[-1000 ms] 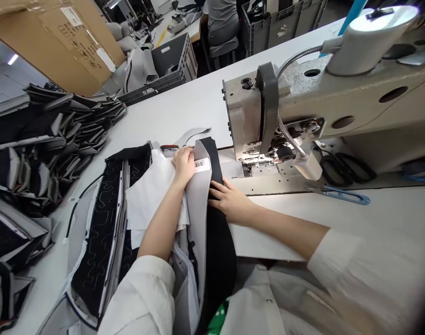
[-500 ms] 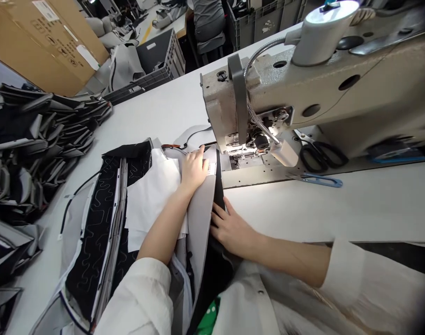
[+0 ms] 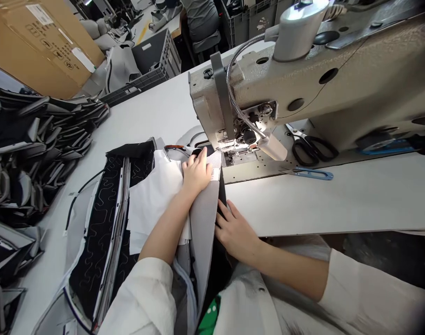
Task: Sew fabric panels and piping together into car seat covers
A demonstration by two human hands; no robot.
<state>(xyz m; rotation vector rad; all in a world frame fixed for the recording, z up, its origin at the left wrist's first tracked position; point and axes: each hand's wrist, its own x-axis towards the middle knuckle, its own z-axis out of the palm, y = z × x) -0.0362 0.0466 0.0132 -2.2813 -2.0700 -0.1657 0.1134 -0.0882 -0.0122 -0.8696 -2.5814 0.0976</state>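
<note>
My left hand [image 3: 196, 173] lies on the far end of a grey fabric panel [image 3: 203, 218], fingers spread, beside a small white printed label [image 3: 215, 174]. That end reaches the presser-foot area of a sewing machine [image 3: 229, 111]. My right hand [image 3: 237, 235] rests at the panel's right edge on the black fabric [image 3: 217, 260], fingers stretched and apart; their tips are partly hidden at the edge. White cloth [image 3: 153, 195] lies left of my left hand, over a black quilted piece [image 3: 97, 232] with wavy stitching.
Black-handled scissors [image 3: 312, 146] and blue thread snips [image 3: 308, 173] lie right of the needle area. Stacked grey and black pieces [image 3: 41, 125] crowd the left side. Behind stand a cardboard box [image 3: 41, 46], a grey crate [image 3: 163, 58] and a seated person [image 3: 201, 21].
The grey panel and both hands have moved closer to the machine's needle area. The panel's far end now lies flatter with more of its label showing. The camera view has shifted slightly.
</note>
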